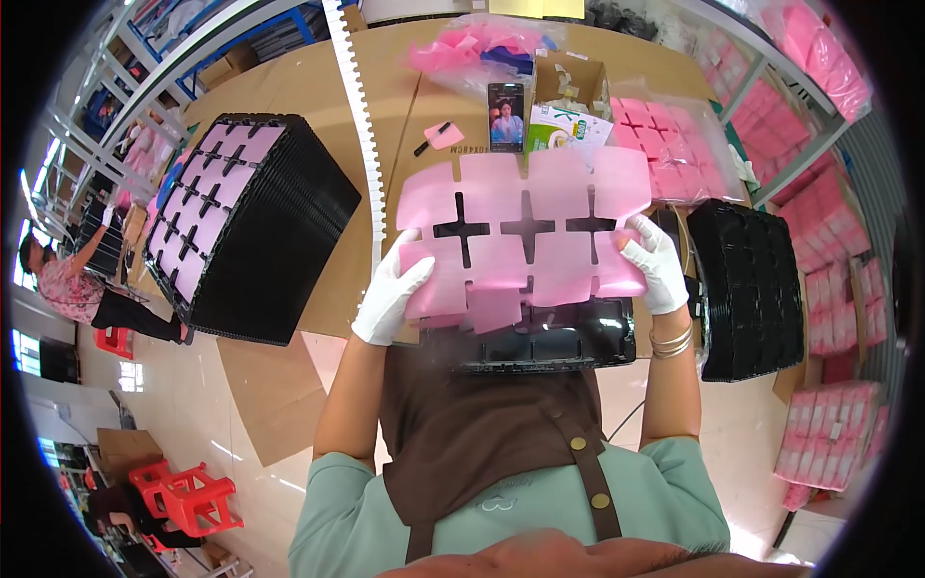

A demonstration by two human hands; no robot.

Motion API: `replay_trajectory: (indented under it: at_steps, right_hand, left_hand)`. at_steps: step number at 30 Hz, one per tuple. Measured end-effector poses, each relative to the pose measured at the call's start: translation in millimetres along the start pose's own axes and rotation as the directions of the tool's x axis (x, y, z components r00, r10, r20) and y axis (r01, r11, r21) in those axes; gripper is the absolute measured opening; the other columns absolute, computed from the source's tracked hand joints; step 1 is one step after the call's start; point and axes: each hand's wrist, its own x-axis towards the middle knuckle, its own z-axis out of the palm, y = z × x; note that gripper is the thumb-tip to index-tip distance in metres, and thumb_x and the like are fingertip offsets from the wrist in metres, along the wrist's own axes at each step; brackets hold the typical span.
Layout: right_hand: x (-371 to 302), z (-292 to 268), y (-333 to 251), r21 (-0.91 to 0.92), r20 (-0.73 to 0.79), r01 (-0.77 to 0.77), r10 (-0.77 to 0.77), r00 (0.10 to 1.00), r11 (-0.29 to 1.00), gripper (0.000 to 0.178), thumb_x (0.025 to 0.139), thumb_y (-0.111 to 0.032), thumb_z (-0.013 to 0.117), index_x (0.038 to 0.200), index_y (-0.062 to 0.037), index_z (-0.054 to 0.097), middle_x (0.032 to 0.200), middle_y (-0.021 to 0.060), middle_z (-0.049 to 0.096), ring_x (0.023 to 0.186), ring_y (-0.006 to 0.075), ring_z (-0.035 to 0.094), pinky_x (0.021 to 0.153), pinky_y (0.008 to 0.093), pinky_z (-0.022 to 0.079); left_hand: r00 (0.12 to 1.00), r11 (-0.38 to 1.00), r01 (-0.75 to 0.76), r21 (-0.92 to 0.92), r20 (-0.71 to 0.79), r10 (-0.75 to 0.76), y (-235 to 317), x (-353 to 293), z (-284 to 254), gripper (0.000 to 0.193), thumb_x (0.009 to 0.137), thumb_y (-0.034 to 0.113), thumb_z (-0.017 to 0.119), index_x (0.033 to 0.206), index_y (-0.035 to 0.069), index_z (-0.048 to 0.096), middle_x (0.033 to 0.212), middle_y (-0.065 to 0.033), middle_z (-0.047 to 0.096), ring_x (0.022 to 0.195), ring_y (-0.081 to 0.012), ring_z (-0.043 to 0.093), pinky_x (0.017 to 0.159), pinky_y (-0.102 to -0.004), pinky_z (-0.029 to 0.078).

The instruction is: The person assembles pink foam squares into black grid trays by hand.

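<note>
A thin pink foam sheet (491, 197) with cross-shaped cutouts is stretched between my two white-gloved hands. My left hand (387, 297) pinches its left edge, and my right hand (657, 264) grips the right edge. Below the sheet, at the table's near edge, lies a black plastic tray (549, 358), partly covered by the sheet. The cutouts show dark through the foam in places. To the right of my right hand stands a stack of black trays (750, 289). A taller stack of black trays (279, 231), topped with a pink sheet, stands on the left.
On the cardboard-covered table (289, 82) are a phone (506, 118), an open carton (578, 77) and bagged pink sheets (679, 144). A white toothed strip (363, 125) crosses the table. Another person (72, 289) works at far left, near red stools (198, 501).
</note>
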Motion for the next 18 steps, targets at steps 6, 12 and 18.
replay_trajectory:
  at_steps: [6,12,18]
  right_hand:
    - [24,-34,49,-0.046,-0.074,-0.299,0.296,0.952,0.953,0.033,0.081,-0.004,0.062,0.112,0.0028,0.057,0.096,0.0034,0.063,0.086,0.0095,0.058,0.078,0.0214,0.046]
    - [31,-54,83,0.009,-0.147,-0.422,0.419,0.896,0.907,0.028,0.083,-0.004,0.060,0.110,0.0016,0.058,0.097,0.0065,0.063,0.083,0.0138,0.061,0.077,0.0245,0.049]
    - [10,-58,82,0.354,-0.061,-0.377,0.424,0.904,0.856,0.032,0.091,-0.020,0.055,0.114,0.0023,0.053,0.103,0.0114,0.061,0.093,0.0176,0.059,0.081,0.0292,0.049]
  left_hand:
    - [0.988,0.988,0.157,0.003,0.003,-0.157,-36,27,-5,0.060,0.085,0.013,0.063,0.136,-0.002,0.035,0.123,-0.0086,0.052,0.107,-0.0123,0.051,0.094,-0.0251,0.040]
    - [0.963,0.960,0.268,0.084,-0.014,-0.267,-80,49,-11,0.049,0.084,0.014,0.063,0.129,0.000,0.046,0.119,-0.0091,0.056,0.101,-0.0152,0.055,0.088,-0.0267,0.044]
    - [0.900,0.861,0.408,-0.305,-0.023,-0.435,-93,48,-23,0.055,0.094,0.038,0.045,0.137,0.006,0.036,0.116,-0.0131,0.057,0.096,-0.0177,0.058,0.087,-0.0347,0.047]
